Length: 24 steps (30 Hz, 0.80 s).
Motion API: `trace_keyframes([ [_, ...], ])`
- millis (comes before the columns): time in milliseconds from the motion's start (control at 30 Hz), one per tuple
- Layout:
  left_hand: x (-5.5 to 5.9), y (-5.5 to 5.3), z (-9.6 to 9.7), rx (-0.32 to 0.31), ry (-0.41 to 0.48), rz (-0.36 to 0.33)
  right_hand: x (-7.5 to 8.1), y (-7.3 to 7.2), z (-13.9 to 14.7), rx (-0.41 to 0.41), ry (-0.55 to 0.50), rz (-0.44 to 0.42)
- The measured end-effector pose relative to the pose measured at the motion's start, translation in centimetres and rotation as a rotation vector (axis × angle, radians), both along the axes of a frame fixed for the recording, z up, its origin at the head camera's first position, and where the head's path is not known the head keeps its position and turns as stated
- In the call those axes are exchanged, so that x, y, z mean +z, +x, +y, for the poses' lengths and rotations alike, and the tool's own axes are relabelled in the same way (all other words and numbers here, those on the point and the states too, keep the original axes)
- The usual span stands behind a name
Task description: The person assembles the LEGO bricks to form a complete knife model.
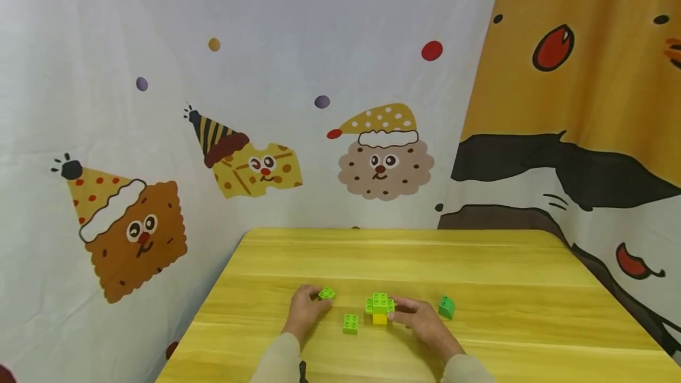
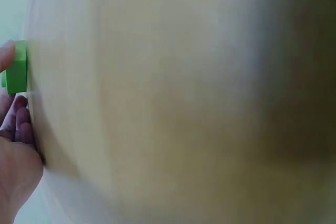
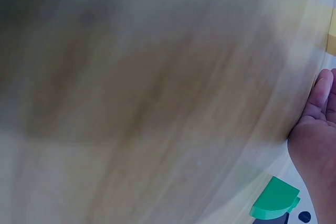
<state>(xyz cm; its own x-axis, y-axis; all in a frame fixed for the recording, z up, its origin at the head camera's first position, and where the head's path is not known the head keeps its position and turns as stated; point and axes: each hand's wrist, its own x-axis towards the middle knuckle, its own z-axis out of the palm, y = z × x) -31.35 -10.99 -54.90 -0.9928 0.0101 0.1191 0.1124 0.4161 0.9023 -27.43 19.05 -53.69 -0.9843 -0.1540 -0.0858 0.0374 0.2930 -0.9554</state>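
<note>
In the head view my left hand (image 1: 307,311) pinches a light green toy building brick (image 1: 327,293) between thumb and fingers; the left wrist view shows this brick (image 2: 18,67) close to the tabletop. My right hand (image 1: 422,319) holds the right side of a small brick stack (image 1: 380,303), thumb in front and index finger farther back. Light green bricks form the top of that stack, above a yellow brick (image 1: 380,319). Between the hands lies a loose light green brick (image 1: 350,324), studs up. The right wrist view cuts off most of the right fingers.
A darker green brick with a curved side (image 1: 447,307) lies right of the right hand. Everything rests on a wood-grain table (image 1: 404,259). Behind its far edge hangs a curtain (image 1: 266,46) printed with cartoon figures. A small dark object (image 1: 302,371) shows by the left sleeve.
</note>
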Motion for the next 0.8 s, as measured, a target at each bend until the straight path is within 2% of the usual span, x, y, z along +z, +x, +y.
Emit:
trace_keyframes([
  [133, 0.3, -0.2, -0.2, -0.027, 0.038, -0.06, -0.2, -0.1, 0.1, 0.009, -0.014, 0.001],
  [300, 0.8, -0.4, -0.7, -0.053, 0.039, -0.085, -0.3, -0.1, 0.1, 0.01, -0.014, 0.012],
  [800, 2.8, -1.5, -1.3, -0.052, 0.006, -0.018, -0.6, -0.3, 0.0, -0.007, -0.034, 0.012],
])
